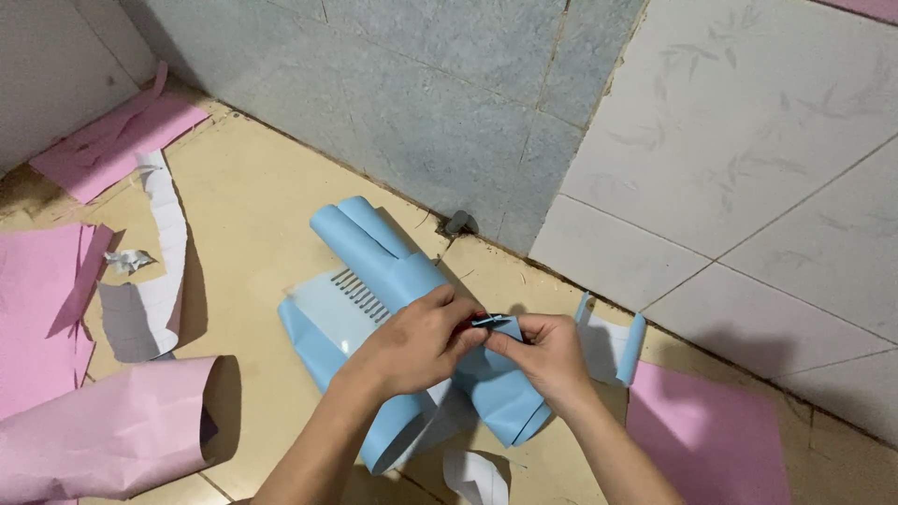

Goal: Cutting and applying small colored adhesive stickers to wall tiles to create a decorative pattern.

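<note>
left hand curled, fingertips pinching | right hand pinching opposite | both forearms extended, hands touching

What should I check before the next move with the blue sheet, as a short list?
1. Left hand on the blue sheet: ok.
2. Right hand pinching the small blue strip: ok.
3. Dark and red tool between the hands: cannot tell what it is.
4. Slits in the sheet visible: ok.
5. Sheet lying flat: not ok, its ends curl.
6. Floor around free of scraps: not ok, pink paper lies close.
</note>
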